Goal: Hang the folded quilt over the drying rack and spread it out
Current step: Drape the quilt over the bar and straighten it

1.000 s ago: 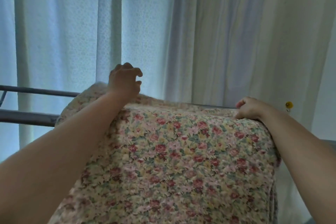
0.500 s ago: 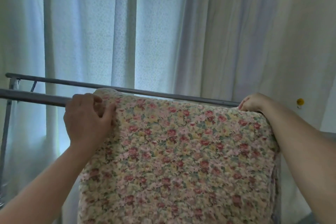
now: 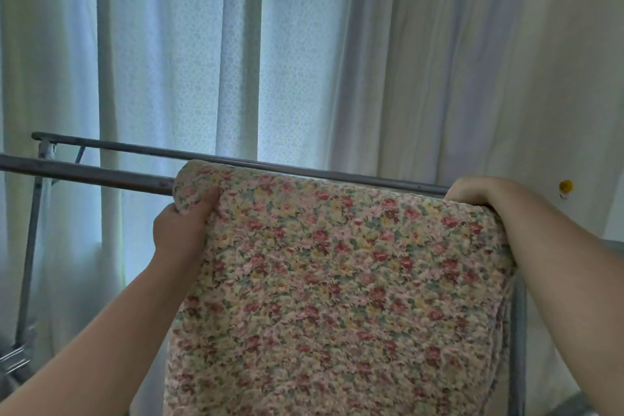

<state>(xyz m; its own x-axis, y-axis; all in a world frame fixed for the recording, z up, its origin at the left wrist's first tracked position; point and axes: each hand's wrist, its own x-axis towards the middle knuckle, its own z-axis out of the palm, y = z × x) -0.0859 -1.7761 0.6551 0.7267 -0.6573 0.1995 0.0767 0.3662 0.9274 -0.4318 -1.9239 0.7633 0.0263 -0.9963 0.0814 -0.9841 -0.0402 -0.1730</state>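
While thick over metal rack bars [image 3: 101, 176], puffy floral quilt [image 3: 337, 280], L grip [image 3: 182, 226] + R grip [image 3: 472, 191] clamped on top corners.

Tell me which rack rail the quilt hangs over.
The nearer, thicker rail: it runs under the floral quilt beside the left hand. The farther, thinner rail shows bare behind the quilt's top edge.

Two arms show in the head view, both bare. The left forearm [image 3: 101, 348] on the near left and the right forearm [image 3: 567, 263] on the right are uncovered down to the left hand [image 3: 180, 230] and right hand [image 3: 472, 191].
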